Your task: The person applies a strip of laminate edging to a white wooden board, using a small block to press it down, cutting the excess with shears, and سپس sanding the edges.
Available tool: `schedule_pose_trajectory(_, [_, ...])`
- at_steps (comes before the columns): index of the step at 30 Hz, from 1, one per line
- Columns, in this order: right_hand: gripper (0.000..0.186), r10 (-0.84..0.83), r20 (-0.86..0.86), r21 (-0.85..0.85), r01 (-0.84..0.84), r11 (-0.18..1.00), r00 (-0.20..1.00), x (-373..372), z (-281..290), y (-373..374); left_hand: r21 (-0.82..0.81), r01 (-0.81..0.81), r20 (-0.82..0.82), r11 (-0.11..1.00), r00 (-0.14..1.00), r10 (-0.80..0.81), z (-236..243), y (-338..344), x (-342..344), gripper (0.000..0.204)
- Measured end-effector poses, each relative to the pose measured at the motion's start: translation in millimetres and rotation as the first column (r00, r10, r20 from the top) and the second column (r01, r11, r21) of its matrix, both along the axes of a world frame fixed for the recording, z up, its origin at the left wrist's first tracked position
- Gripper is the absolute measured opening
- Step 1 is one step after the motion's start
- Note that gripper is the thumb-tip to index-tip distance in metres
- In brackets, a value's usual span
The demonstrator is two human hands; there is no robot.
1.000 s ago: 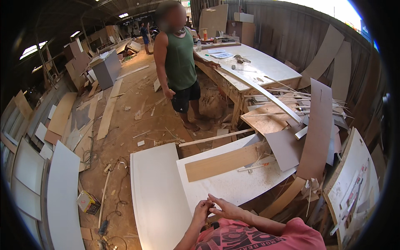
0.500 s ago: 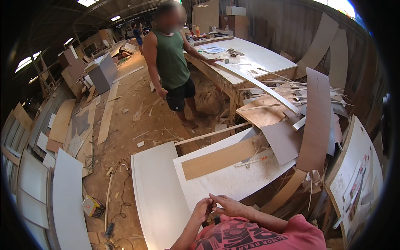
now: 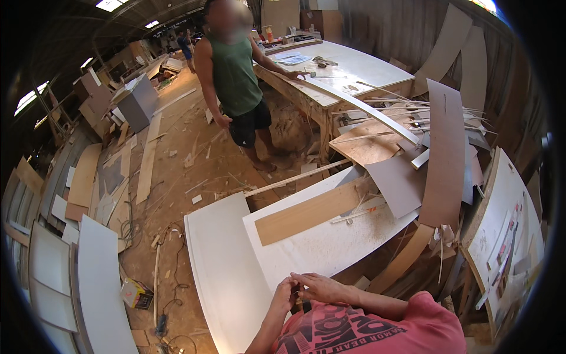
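At the front of my body, both hands meet over the near edge of a white board (image 3: 318, 251). My left hand (image 3: 285, 294) is closed, its fingers curled in toward the other hand. My right hand (image 3: 318, 288) reaches across from the right, its fingers bent and pressed against the left fingertips. Whatever lies between them, if anything, is too small and hidden to make out. Just beyond, a tan wooden strip (image 3: 306, 219) lies on the white board, beside thin sticks (image 3: 358, 215) and sawdust.
A co-worker in a green top (image 3: 236, 79) stands across from me, one hand at a long white strip (image 3: 359, 112) on the worktable (image 3: 354, 68). A brown panel (image 3: 443, 159) leans over offcuts at right. Cables (image 3: 178, 289) and a boxed item (image 3: 136, 293) lie on the floor.
My view has shifted slightly, so the surroundings sit a little farther left and higher. My hands stay together in nearly the same pose.
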State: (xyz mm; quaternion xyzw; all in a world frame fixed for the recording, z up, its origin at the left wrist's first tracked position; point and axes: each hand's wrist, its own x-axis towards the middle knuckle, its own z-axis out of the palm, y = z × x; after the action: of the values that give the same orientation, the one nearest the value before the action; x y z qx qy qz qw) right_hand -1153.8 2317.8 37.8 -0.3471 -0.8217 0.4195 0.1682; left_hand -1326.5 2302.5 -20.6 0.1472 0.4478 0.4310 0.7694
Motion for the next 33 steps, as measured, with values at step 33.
schedule_pose_trajectory(33, [0.060,-0.067,-0.120,0.042,0.073,0.996,0.990,-18.5,12.8,15.4,0.183,0.000,-0.082,0.983,0.997,0.015,11.3,21.7,-20.3,0.016])
